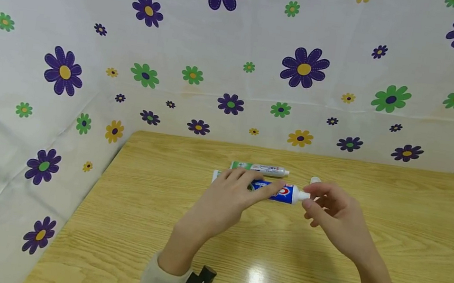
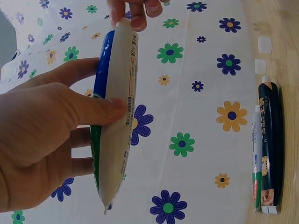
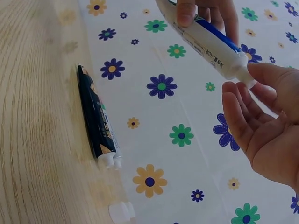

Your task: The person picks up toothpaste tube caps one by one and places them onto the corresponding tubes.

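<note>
My left hand (image 1: 230,194) holds a blue, white and green toothpaste tube (image 1: 285,193) level above the table, thumb on one face and fingers on the other. In the left wrist view its plain white printed side faces the camera, with the flat crimped end low down. My right hand (image 1: 339,218) is at the other end, thumb and forefinger pinching the white tip (image 3: 245,77) of the tube. The remaining right fingers are loosely curled beneath it.
On the wood table (image 1: 134,225) lie a thin silver-and-green toothpaste tube (image 1: 266,169) and a thicker black tube (image 2: 271,144), side by side. White caps (image 2: 265,45) lie beyond their nozzle ends. A flowered cloth (image 1: 238,57) hangs behind the table and at the sides.
</note>
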